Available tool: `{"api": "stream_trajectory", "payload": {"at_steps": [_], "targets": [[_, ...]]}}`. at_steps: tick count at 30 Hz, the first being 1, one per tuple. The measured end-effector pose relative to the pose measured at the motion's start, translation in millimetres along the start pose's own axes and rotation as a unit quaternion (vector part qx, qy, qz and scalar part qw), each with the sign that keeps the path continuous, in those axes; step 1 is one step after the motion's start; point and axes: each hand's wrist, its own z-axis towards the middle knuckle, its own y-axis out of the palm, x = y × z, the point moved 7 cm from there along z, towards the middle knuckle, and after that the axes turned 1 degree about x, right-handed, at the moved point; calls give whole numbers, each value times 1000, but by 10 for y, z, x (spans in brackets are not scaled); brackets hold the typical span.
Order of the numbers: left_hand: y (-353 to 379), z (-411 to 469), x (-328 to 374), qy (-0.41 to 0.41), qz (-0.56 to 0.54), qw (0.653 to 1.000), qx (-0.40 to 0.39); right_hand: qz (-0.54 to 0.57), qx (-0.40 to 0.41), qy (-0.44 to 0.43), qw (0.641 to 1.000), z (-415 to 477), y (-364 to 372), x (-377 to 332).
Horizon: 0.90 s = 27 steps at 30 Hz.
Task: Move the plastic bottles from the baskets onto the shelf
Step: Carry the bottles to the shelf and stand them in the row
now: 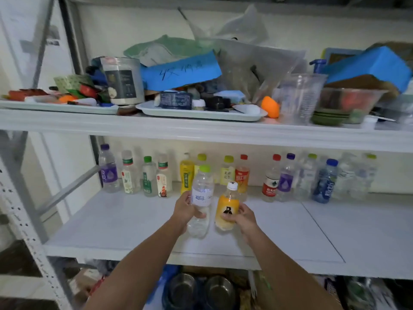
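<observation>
While both forearms reach in over the front edge of the middle shelf (134,224), the left hand (185,208) wraps its fingers around a clear green-capped bottle (202,195) and the right hand (242,217) clasps an orange white-capped bottle (226,209). Both bottles are roughly upright and just beside each other; whether their bases touch the board cannot be told. The row of bottles (270,182) lines the back wall. Bare board extends left and right of the hands, under the upper shelf (201,130).
</observation>
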Motion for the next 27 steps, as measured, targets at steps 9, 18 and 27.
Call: {"api": "stream_trajectory", "payload": {"at_steps": [9,18,27], "targets": [[-1811,795,1,-14,22,998,57,21,-52,5,998,513,1943,46],[-3066,1114,-155,-32,35,994,95,-31,-97,33,994,722,3328,352],[-3650,1065,-386,-37,-11,991,132,-42,-131,39,990,721,3716,630]]}}
